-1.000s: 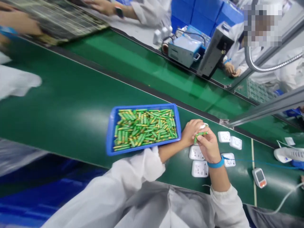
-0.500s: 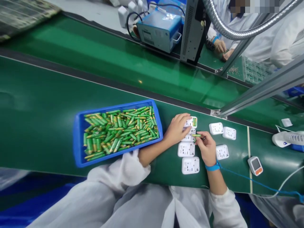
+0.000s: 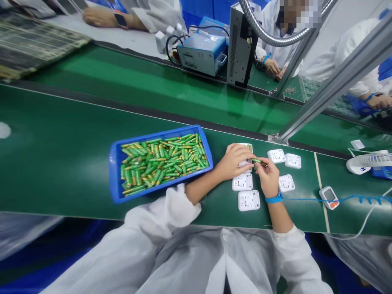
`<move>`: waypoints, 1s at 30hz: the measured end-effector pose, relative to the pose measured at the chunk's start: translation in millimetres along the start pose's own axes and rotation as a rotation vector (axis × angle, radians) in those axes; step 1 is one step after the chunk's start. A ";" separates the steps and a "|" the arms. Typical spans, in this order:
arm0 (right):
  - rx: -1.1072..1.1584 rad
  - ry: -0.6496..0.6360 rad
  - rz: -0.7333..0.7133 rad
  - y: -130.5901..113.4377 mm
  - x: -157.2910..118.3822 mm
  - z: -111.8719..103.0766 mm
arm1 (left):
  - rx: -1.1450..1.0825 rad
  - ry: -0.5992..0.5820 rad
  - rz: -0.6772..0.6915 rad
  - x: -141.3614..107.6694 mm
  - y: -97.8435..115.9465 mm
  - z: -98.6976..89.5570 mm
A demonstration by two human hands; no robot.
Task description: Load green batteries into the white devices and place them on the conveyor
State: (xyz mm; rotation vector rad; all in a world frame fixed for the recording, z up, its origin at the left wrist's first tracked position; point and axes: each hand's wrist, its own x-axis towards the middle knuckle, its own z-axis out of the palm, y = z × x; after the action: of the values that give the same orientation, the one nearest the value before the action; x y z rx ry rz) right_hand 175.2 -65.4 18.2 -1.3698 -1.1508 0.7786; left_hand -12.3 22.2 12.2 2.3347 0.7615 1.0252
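Note:
My right hand [image 3: 267, 177] pinches green and gold batteries, one clearly visible battery [image 3: 256, 160] between its fingertips, at the right edge of a white plastic case [image 3: 244, 163]. Across that case lies my left hand [image 3: 234, 161], thumb and fingers on either side, hiding most of it. The left fingertips come close to the battery; contact cannot be made out. Behind the hand, another white case [image 3: 248, 145] shows batteries in its bay. Toward me lie two more white cases, one nearer [image 3: 248, 200] and one farther [image 3: 242, 182]. A blue bin [image 3: 114, 173] of loose batteries stands left.
Several white cases [image 3: 286, 183] lie right of my right hand. Farther right are a small device with a screen [image 3: 329, 197] and a white scanner-like device [image 3: 361, 161]. A blue cord runs from my wristband. A metal post [image 3: 324, 90] rises behind; co-workers sit across the bench.
My left fingers have shifted over the second case, covering more of it. The right hand has brought the battery close to the left fingertips. The camera view has shifted; a co-worker's watch-wearing arm now shows.

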 end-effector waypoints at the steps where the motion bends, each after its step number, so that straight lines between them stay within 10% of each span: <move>1: -0.012 -0.003 -0.008 0.2 0.1 -1.1 | -0.006 -0.032 0.020 0.2 0.2 0.8; 13: -0.371 0.083 -0.113 12.8 3.4 -12.7 | 0.048 0.073 -0.096 -2.6 -12.4 10.2; 30: 0.061 0.030 0.125 2.3 5.0 3.9 | 0.046 -0.074 -0.139 -34.1 14.3 -15.3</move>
State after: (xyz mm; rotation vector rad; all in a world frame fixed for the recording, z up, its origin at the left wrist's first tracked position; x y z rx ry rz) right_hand 173.5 -59.2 16.2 -1.4083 -1.0177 0.8727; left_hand -39.1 -7.5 13.0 2.3079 0.9131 0.8650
